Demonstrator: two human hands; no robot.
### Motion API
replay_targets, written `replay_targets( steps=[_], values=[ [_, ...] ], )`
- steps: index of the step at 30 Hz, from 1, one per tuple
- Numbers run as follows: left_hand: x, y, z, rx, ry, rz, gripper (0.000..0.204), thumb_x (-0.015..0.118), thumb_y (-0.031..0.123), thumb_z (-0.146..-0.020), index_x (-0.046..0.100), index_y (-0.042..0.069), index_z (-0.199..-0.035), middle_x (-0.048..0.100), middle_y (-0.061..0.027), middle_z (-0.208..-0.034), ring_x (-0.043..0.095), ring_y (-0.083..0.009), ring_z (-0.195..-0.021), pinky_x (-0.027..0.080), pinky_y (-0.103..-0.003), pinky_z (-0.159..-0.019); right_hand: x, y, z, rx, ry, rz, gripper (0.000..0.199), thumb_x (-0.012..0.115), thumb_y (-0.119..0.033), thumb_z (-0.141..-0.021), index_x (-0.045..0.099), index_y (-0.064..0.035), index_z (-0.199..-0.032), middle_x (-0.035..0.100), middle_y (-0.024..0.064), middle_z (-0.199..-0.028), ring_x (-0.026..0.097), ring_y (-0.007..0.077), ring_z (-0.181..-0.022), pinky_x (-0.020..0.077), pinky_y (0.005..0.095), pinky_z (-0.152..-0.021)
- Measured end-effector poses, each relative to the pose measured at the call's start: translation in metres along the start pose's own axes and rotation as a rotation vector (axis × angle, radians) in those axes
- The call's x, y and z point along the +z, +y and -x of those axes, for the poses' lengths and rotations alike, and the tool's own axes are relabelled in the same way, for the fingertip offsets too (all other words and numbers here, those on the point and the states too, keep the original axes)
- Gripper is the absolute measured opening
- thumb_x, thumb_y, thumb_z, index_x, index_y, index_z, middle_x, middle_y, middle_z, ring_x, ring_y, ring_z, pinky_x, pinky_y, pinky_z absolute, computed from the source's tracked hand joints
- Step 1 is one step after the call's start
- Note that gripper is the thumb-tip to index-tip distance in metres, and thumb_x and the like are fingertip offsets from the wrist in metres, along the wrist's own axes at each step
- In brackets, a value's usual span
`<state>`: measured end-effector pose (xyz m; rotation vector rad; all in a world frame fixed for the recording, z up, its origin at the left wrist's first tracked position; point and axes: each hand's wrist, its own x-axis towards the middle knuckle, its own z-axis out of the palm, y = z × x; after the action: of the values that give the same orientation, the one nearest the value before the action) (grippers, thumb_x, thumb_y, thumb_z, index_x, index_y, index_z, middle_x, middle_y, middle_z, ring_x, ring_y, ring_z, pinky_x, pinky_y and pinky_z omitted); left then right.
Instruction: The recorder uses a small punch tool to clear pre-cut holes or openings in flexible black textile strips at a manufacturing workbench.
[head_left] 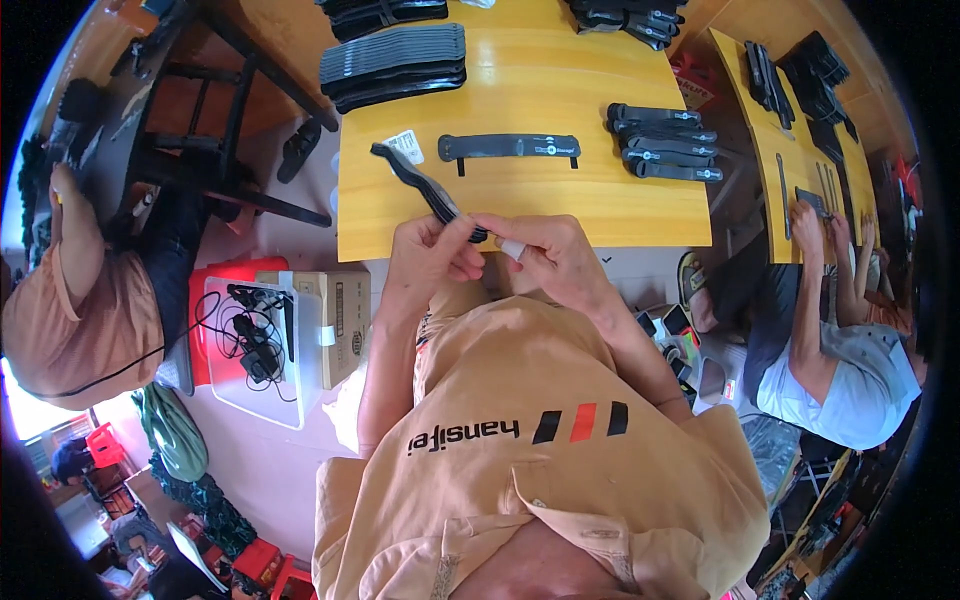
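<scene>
At the left of the yellow bench [600, 75], a neat stack of straps [393, 60] lies untouched, perhaps the supply remaining. Nearer, a white label [407, 146] lies by the far end of a dark strap bundle [418, 182], held up at the bench's near edge; the left hand [432, 258] has its fingers pinching the near end, so this piece looks mid-handling. Beyond, a single strap [510, 147] lies flat. The right hand [555, 252] brings bent fingers to the same end; whether they pinch, I cannot tell. Rightmost, a loose pile of printed straps [665, 143] may be finished ones.
</scene>
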<state>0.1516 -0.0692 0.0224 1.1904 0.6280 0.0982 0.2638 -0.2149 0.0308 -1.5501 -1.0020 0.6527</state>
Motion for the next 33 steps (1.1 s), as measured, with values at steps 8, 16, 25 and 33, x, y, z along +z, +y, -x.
replay_targets(
  steps=[8,16,25,33],
  values=[
    [0.004,0.011,0.014,-0.076,-0.208,0.017,0.023,0.06,0.021,-0.085,0.059,-0.002,-0.088,0.061,-0.0099,-0.064,0.059,-0.014,-0.051,0.049,-0.024,-0.047,-0.009,-0.011,0.002,0.329,-0.058,-0.467,0.024,0.049,-0.005,-0.087,0.064,-0.0022,-0.105,0.052,-0.0044,-0.063,0.039,0.0004,-0.053,0.0282,0.0167,-0.044],
    [0.004,-0.003,0.01,-0.048,-0.273,0.196,0.022,0.059,0.019,-0.085,0.058,-0.002,-0.083,0.06,-0.0102,-0.062,0.058,-0.0153,-0.048,0.049,-0.024,-0.046,-0.018,-0.016,0.002,0.161,-0.013,-0.34,0.023,0.058,-0.009,-0.082,0.063,-0.0029,-0.104,0.05,-0.0033,-0.069,0.043,0.0035,-0.061,0.0349,0.019,-0.053],
    [0.005,0.004,0.013,-0.101,-0.335,0.053,0.022,0.06,0.019,-0.084,0.058,-0.003,-0.081,0.06,-0.0103,-0.06,0.058,-0.0156,-0.046,0.047,-0.022,-0.043,-0.023,-0.005,-0.005,0.056,-0.2,-0.194,0.02,0.069,-0.006,-0.073,0.063,-0.0008,-0.091,0.058,0.0026,-0.08,0.053,0.0094,-0.076,0.0401,0.0229,-0.065],
    [0.009,0.01,0.012,-0.168,-0.307,0.016,0.02,0.064,0.02,-0.083,0.06,0.001,-0.08,0.06,-0.0059,-0.059,0.058,-0.0107,-0.049,0.045,-0.018,-0.044,-0.016,0.007,-0.006,0.019,-0.174,-0.37,0.012,0.064,-0.005,-0.076,0.063,0.002,-0.085,0.051,0.003,-0.075,0.05,0.0107,-0.072,0.0367,0.0223,-0.062]
  ],
)
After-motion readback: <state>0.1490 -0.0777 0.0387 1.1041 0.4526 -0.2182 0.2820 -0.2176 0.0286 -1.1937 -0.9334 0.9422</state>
